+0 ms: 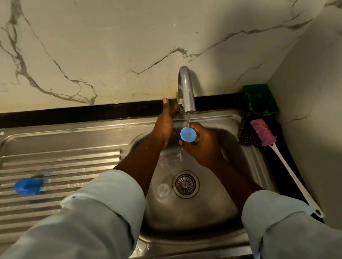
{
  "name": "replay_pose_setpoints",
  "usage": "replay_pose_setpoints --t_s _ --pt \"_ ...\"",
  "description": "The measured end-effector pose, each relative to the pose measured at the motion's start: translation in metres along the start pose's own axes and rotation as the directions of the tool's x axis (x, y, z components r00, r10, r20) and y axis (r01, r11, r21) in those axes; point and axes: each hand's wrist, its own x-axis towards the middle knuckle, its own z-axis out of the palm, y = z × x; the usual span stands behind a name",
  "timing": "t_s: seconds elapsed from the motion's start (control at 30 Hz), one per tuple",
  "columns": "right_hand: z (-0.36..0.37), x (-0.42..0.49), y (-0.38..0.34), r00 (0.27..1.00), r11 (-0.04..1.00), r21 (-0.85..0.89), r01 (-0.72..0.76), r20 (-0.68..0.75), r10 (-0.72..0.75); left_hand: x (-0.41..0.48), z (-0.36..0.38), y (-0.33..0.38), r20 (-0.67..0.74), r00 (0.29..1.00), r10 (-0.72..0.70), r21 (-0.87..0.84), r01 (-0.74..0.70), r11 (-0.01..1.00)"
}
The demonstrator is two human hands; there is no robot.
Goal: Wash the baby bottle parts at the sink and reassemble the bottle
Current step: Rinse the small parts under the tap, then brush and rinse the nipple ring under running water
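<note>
Nearest us, two pale rolled sleeves (pixel 102 207) frame the round steel sink (pixel 200 217), its smooth basin wet around a ribbed metal drain (pixel 185 184). A clear, round bottle part (pixel 163 190) lies on the basin floor just left of the drain. On the ridged steel drainboard (pixel 60 162) to the left we see a blue cap (pixel 28 186) lying alone, well apart from the basin. Above the drain our right hand (pixel 203 146) has its grip clamped on the bottle (pixel 187 134), whose blue round mouth faces us under a thin stream from the tap (pixel 187 89). Our left hand (pixel 165 123) reaches to the tap's base; whether its grip is closed there we cannot tell. On the dark bench at the right lies a white-handled brush (pixel 284 161) with a fuzzy pink head, beside a green holder (pixel 261 99). Veined marble wall (pixel 109 39) stands behind.
</note>
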Motion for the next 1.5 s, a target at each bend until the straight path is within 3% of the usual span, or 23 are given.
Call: replay_pose_setpoints --t_s 0.17,0.37,0.43,0.47,0.5,0.53,0.6,0.7,0.83,0.93,1.07,1.23,1.33,1.4,1.43,1.5 --pt "0.004 0.001 0.009 0.997 0.998 -0.038 0.041 0.061 -0.039 -0.003 0.002 0.004 0.011 1.0 0.026 0.038 -0.026 0.999" --pt "0.012 0.002 0.012 0.999 0.987 0.157 -0.043 0.004 0.042 0.037 -0.009 -0.016 0.104 0.993 -0.057 0.224 0.032 0.974" --pt "0.011 0.005 0.008 0.985 0.967 0.187 -0.171 0.014 0.171 0.025 -0.012 -0.003 0.118 0.991 -0.064 0.288 0.027 0.957" --pt "0.011 0.007 0.005 0.947 0.925 0.205 -0.321 0.081 0.311 0.02 -0.012 0.001 0.108 0.993 -0.051 0.296 0.017 0.955" --pt "0.01 0.008 0.0 0.857 0.817 0.258 -0.515 0.181 0.483 0.012 -0.01 0.005 0.117 0.993 -0.025 0.274 -0.008 0.962" --pt "0.008 0.008 -0.004 0.726 0.643 0.336 -0.688 0.309 0.615 0.01 -0.009 0.003 0.115 0.993 -0.002 0.244 -0.026 0.969" --pt "-0.001 0.008 -0.006 0.523 0.292 0.461 -0.838 0.521 0.675 0.003 -0.004 -0.004 0.05 0.998 0.036 0.193 -0.045 0.98" --pt "-0.012 0.007 0.001 0.439 0.069 0.519 -0.852 0.637 0.634 0.0 0.0 -0.031 -0.077 0.997 0.013 0.199 0.003 0.98" --pt "-0.028 0.001 0.005 0.353 -0.044 0.493 -0.869 0.68 0.643 -0.023 0.009 -0.045 0.058 0.997 -0.06 0.26 0.043 0.965" --pt "-0.044 -0.004 -0.002 0.361 0.048 0.452 -0.891 0.64 0.678 -0.04 0.018 -0.047 0.209 0.977 -0.03 0.351 -0.047 0.935" --pt "-0.058 -0.016 -0.006 0.453 0.196 0.468 -0.862 0.535 0.713 -0.044 0.036 -0.053 0.37 0.929 0.02 0.411 -0.183 0.893" --pt "-0.063 -0.023 0.02 0.453 0.25 0.478 -0.842 0.373 0.81 -0.028 0.066 -0.068 0.333 0.931 0.149 0.477 -0.303 0.825" --pt "-0.079 -0.022 0.023 0.481 0.342 0.415 -0.843 0.298 0.824 -0.025 0.082 -0.07 0.283 0.943 0.174 0.435 -0.288 0.853" --pt "-0.09 -0.017 0.029 0.518 0.432 0.39 -0.813 0.145 0.843 -0.026 0.094 -0.067 0.206 0.965 0.161 0.332 -0.224 0.916" --pt "-0.095 -0.016 0.036 0.57 0.544 0.328 -0.772 -0.018 0.821 -0.026 0.1 -0.066 0.161 0.98 0.115 0.273 -0.156 0.949" --pt "-0.11 -0.019 0.053 0.721 0.774 0.016 -0.633 -0.354 0.596 -0.027 0.109 -0.062 0.139 0.989 -0.046 0.167 0.023 0.986"
